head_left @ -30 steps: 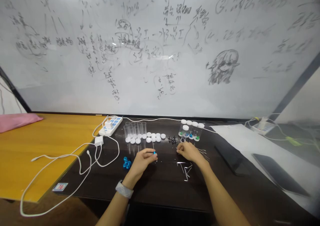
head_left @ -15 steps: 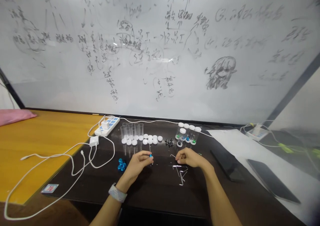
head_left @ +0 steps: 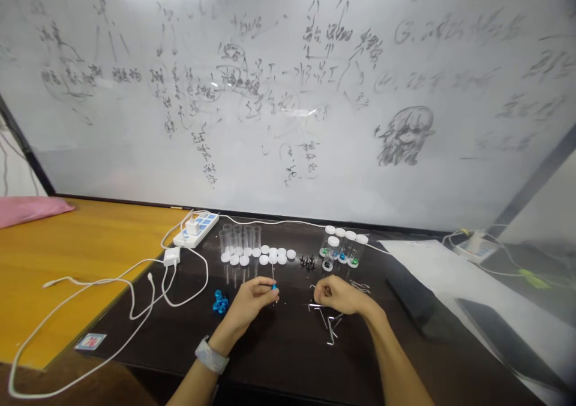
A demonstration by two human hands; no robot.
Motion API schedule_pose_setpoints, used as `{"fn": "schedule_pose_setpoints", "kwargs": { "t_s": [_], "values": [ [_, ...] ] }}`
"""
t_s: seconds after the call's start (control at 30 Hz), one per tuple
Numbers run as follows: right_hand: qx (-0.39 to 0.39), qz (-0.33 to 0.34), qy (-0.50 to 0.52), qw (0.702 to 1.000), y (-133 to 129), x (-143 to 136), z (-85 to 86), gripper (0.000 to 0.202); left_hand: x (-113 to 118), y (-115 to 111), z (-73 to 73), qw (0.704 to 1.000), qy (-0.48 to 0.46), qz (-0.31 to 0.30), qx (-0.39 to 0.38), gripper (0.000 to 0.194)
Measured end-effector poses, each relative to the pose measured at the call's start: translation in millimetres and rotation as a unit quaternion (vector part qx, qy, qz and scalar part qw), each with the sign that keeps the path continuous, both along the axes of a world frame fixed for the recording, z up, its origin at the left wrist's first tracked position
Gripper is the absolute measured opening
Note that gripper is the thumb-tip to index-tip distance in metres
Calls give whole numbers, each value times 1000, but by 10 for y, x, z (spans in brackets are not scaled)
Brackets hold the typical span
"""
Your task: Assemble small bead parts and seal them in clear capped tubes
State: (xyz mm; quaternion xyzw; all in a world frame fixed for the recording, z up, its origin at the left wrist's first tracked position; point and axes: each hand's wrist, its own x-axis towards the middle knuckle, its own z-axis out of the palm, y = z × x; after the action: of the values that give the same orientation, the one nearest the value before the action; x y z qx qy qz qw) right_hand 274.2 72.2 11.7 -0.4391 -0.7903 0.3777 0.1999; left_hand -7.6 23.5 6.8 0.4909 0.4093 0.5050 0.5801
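Between thumb and fingers, my left hand [head_left: 252, 301] pinches a small blue piece [head_left: 274, 286] with a thin metal rod standing up from it. My right hand [head_left: 335, 293] is closed above several thin metal rods [head_left: 330, 329]; what its fingertips hold, if anything, is too small to make out. More blue pieces [head_left: 220, 303] lie in a cluster left of my left hand. Small black pieces [head_left: 308, 262] sit beyond the hands, beside white round caps [head_left: 281, 256]. Thin wire-like pieces [head_left: 360, 286] lie just behind my right wrist.
Clear tubes [head_left: 246, 238] stand at the back left of the dark table [head_left: 270, 358]. Capped tubes with coloured pieces [head_left: 349, 247] stand at the back right. A power strip [head_left: 197, 230] and white cables are on the left; a dark flat device [head_left: 411, 304] and white paper are on the right.
The view has shifted slightly. My right hand has moved a little over the metal rods, which lie differently, and its fingers are more curled. My left hand still pinches the blue piece.
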Motion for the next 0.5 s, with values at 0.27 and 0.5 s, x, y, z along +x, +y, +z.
{"fn": "schedule_pose_setpoints", "kwargs": {
  "t_s": [0.27,0.5],
  "values": [
    [14,19,239,971,-242,-712,176,36,38,-31,57,998,6,-39,39,37],
    [-28,23,299,954,-229,-847,13,43,57,-46,106,997,6,-20,79,35]
  ]
}}
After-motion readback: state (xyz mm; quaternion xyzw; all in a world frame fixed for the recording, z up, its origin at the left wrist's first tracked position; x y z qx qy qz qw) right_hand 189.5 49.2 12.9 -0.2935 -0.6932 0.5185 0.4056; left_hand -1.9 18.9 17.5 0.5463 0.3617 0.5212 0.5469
